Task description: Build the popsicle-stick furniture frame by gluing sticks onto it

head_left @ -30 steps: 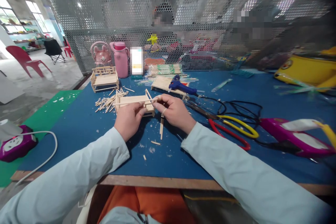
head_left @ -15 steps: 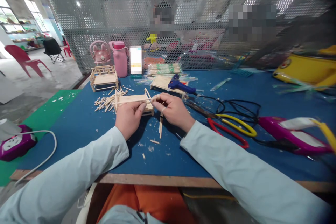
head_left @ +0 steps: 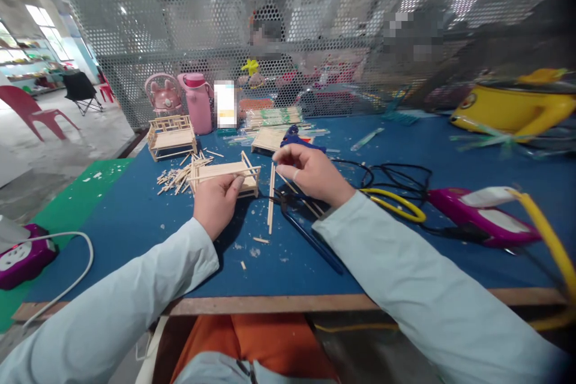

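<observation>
My left hand (head_left: 215,203) is closed, pinching a thin wooden stick (head_left: 250,170) that lies across the front of a small stick-built bench (head_left: 234,167). The bench stands on the blue table with slanting end posts, partly hidden by the hand. To its right, my right hand (head_left: 315,173) is raised, its thumb and fingers apart and curved, with nothing visible between them. Just behind the right hand lies a blue glue gun (head_left: 292,137), partly covered by it. Two loose sticks (head_left: 270,201) lie between the hands, beside pliers with dark blue handles (head_left: 310,237).
Short cut sticks (head_left: 177,177) lie piled left of the bench. A finished-looking miniature bench (head_left: 171,137), a pink bottle (head_left: 199,105) and stick bundles (head_left: 274,116) stand behind. At right are a yellow-handled tool (head_left: 400,207), black cable, purple power strip (head_left: 477,216) and yellow pot (head_left: 499,111).
My right hand has let go of the stick and moved right and up toward the glue gun. My left hand still holds the stick at the bench. The whole view has shifted slightly.
</observation>
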A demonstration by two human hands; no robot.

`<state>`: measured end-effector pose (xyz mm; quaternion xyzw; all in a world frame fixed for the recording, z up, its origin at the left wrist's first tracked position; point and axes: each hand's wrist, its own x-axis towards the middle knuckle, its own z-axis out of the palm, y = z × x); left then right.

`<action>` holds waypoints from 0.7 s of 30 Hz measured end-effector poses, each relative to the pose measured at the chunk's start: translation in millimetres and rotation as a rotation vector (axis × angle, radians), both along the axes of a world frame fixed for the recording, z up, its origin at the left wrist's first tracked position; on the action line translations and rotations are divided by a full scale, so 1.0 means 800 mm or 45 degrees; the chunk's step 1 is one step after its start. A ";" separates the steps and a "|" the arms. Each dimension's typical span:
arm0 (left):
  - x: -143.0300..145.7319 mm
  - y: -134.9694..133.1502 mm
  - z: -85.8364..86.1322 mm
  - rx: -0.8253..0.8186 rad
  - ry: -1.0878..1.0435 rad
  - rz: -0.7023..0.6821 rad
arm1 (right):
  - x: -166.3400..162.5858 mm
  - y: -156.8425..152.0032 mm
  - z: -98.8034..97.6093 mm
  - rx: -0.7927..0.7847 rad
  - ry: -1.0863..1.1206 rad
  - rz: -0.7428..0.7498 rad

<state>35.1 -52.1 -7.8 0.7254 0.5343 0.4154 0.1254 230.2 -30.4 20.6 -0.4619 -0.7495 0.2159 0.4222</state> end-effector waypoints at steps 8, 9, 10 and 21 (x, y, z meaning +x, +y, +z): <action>0.000 0.001 -0.002 -0.001 -0.005 -0.013 | 0.004 -0.097 -0.005 -0.205 -1.215 -0.311; 0.000 0.001 -0.002 -0.001 -0.008 -0.012 | 0.000 -0.104 -0.010 -0.176 -1.255 -0.354; 0.000 0.001 -0.002 0.000 -0.011 -0.011 | -0.003 -0.108 -0.014 -0.156 -1.284 -0.401; 0.001 0.000 -0.001 -0.001 0.028 0.009 | -0.003 -0.061 0.010 -0.144 -1.236 -0.357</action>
